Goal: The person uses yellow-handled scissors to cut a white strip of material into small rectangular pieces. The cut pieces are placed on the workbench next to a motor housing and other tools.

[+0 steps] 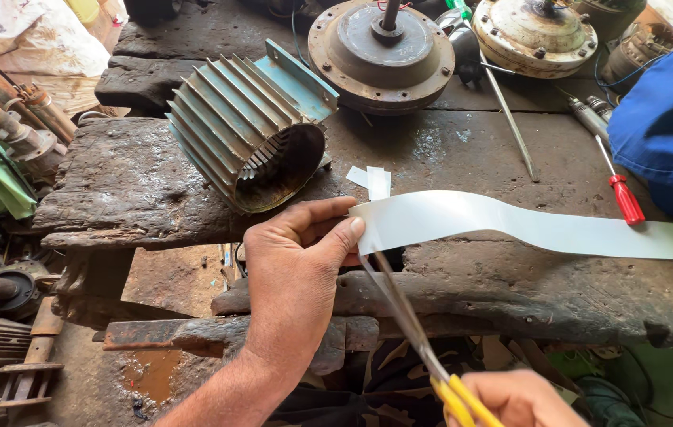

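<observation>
A rough, dark wooden workbench [510, 292] fills most of the view, its near edge broken and uneven, with a gap down to the floor at the near left. On its far left part lies a finned blue-green motor housing [245, 130] on its side, open end toward the near right. Two round metal motor covers [381, 51] sit at the far edge. A blue cloth [669, 126] covers the far right corner, with a red-handled screwdriver [619, 186] just left of it.

A long white strip [510, 225] of thin sheet runs across the bench from the right edge to the middle, and the wood on either side of it is open. The left hand [293, 273] pinches the strip's left end, thumb on top and fingers curled beneath, holding that end just above the near edge. Two small white offcuts [373, 180] lie just beyond it.

The right hand [514, 399], at the bottom edge, closes around the yellow handles of scissors [403, 312], whose blades point up and far-left, reaching the strip's lower edge just right of the left thumb.
</observation>
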`<state>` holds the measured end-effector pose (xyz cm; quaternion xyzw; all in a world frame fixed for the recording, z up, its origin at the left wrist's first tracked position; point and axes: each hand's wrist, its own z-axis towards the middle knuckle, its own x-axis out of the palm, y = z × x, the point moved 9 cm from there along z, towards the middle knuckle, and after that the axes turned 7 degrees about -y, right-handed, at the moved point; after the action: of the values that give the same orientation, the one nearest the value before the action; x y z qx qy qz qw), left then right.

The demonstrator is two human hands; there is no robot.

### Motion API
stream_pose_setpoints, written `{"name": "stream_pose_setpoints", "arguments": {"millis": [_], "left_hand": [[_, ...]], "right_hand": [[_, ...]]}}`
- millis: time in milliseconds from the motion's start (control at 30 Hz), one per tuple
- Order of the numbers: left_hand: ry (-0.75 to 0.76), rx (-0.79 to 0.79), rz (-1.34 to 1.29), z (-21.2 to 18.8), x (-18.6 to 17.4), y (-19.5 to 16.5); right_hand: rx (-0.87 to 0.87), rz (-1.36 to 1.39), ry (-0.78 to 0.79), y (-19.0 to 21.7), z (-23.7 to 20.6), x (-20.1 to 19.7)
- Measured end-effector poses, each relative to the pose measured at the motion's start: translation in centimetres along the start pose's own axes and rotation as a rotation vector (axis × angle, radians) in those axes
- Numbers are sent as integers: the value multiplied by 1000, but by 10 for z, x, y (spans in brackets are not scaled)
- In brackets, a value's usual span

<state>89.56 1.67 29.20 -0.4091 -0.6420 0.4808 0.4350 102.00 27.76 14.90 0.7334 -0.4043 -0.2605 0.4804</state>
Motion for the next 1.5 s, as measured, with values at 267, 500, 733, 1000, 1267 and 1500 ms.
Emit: {"name": "stream_pose_setpoints", "arguments": {"millis": [267, 500, 733, 1000, 1267, 1500], "left_hand": [[12, 15, 46, -2, -2, 2], [13, 32, -13, -3, -5, 2], [19, 35, -3, -1, -7, 6], [25, 52, -36, 0, -8, 8], [17, 34, 26, 0, -9, 8], [26, 33, 10, -1, -8, 6]], "right_hand": [[196, 262, -184, -10, 5, 6], [138, 460, -182, 37, 28, 38], [157, 485, -208, 40, 31, 45], [139, 487, -213, 37, 34, 47], [137, 554, -238, 34, 36, 50], [164, 524, -297, 31, 33, 47]]}}
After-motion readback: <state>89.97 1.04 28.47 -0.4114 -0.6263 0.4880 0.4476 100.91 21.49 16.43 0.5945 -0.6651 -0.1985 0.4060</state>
